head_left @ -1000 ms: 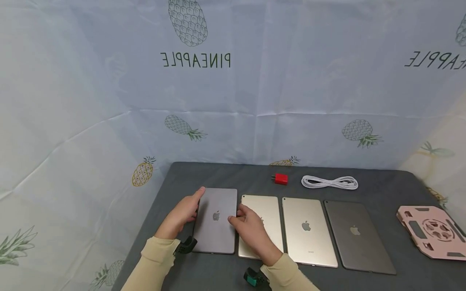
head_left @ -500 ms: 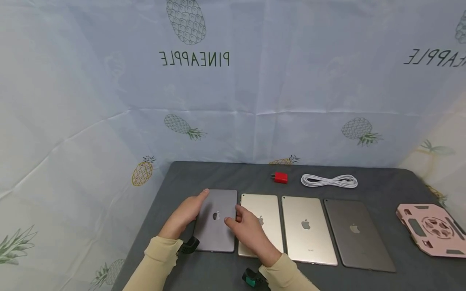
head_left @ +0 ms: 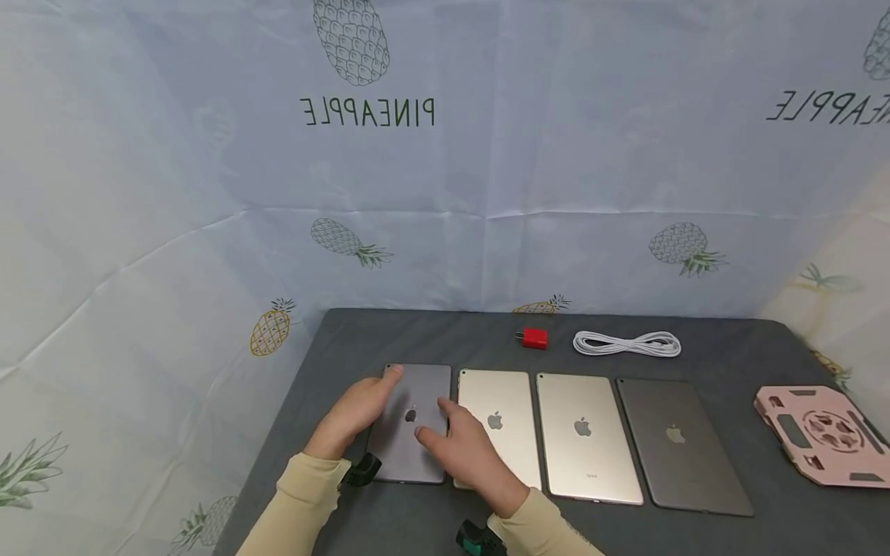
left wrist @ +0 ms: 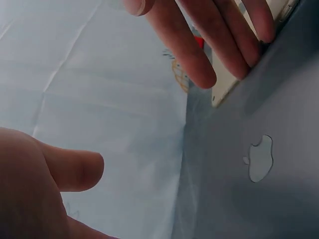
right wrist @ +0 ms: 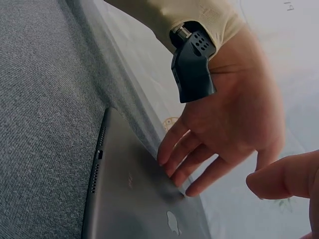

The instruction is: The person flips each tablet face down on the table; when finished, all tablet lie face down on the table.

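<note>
A space-grey tablet [head_left: 417, 455] lies back side up at the left end of a row. Along its left side is my left hand [head_left: 354, 409], thumb toward the top left corner. In the right wrist view, the fairly straight fingers of the left hand [right wrist: 234, 119] reach the tablet's edge. My right hand [head_left: 473, 448] hovers at the right side, thumb and index finger spread apart over the grey back. The right hand's fingers [left wrist: 194, 55] look extended in the left wrist view. Neither hand grips the tablet. A gold tablet [head_left: 511, 409] lies partly behind the right hand.
A second gold tablet [head_left: 591, 455] and a dark grey tablet [head_left: 684, 471] continue the row to the right. Behind stand a red charger plug [head_left: 534, 338] and a coiled white cable [head_left: 626, 344]. A pink tablet case [head_left: 823, 436] is at the far right of the grey-covered table [head_left: 417, 332].
My right hand has shifted left and its thumb and index finger have come off the tablet's right edge and spread. The left hand has moved slightly right. The grey tablet has barely moved.
</note>
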A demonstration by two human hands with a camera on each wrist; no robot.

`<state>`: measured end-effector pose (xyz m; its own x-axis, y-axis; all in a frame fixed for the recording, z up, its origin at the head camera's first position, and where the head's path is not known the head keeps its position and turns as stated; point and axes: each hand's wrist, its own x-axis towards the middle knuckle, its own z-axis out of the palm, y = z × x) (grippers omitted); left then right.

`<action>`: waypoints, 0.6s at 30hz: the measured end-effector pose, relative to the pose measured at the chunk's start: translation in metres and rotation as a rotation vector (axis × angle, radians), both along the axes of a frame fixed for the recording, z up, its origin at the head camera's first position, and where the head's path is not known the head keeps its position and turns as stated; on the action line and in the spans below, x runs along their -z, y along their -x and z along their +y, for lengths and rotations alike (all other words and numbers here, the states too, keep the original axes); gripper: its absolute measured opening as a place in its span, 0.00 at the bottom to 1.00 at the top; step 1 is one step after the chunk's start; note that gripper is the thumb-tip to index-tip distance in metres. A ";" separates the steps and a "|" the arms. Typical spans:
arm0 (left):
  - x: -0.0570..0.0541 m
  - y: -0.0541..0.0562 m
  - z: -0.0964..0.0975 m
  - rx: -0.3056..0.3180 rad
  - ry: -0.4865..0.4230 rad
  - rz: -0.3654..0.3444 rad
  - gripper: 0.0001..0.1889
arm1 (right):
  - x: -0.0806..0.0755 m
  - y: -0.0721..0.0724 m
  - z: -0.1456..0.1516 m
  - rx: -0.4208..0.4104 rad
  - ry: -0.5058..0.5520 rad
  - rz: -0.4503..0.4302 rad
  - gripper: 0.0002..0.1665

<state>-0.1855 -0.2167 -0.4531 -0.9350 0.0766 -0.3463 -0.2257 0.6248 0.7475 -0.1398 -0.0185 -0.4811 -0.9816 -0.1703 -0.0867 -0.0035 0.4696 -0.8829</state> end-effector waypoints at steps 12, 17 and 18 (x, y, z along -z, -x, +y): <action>0.015 -0.003 -0.002 0.012 0.057 0.078 0.49 | 0.002 0.005 0.065 0.004 -0.074 0.097 0.30; 0.031 -0.012 -0.029 0.009 0.151 0.200 0.49 | 0.008 0.002 0.121 0.035 -0.276 0.202 0.29; 0.033 -0.015 -0.035 0.015 0.168 0.233 0.49 | 0.008 0.000 0.134 0.032 -0.331 0.229 0.31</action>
